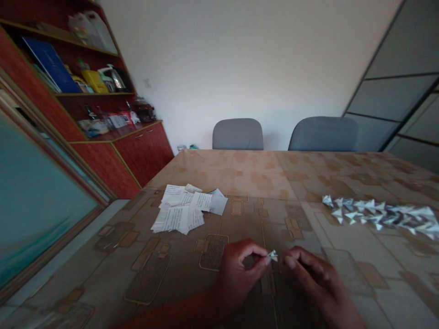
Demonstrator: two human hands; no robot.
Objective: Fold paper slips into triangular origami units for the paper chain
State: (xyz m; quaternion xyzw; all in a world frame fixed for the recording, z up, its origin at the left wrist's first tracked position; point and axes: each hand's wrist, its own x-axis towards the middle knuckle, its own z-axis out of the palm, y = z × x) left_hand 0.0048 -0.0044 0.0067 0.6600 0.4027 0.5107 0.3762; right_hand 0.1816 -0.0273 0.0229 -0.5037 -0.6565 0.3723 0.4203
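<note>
Between thumb and forefinger, my left hand (pixel 240 269) pinches a small folded piece of printed paper (pixel 273 256) just above the table. Its pointed, pleated end sticks out toward the right. My right hand (pixel 315 278) is close beside it, a small gap away from the paper. The right fingers are curled with the thumb pressed against the forefinger, and nothing shows between them. Left of centre lies a loose, overlapping pile of printed paper slips (pixel 181 210). Over on the right, several folded paper pieces (pixel 380 214) with pointed tips stand in a long cluster.
A patterned cover lies over the table (pixel 236 173). Two grey chairs (pixel 238 134) stand behind its far edge. To the left is a red-brown cabinet (pixel 144 151) with shelves of bottles, a kettle and a blue folder. Grey panels (pixel 391 96) rise at right.
</note>
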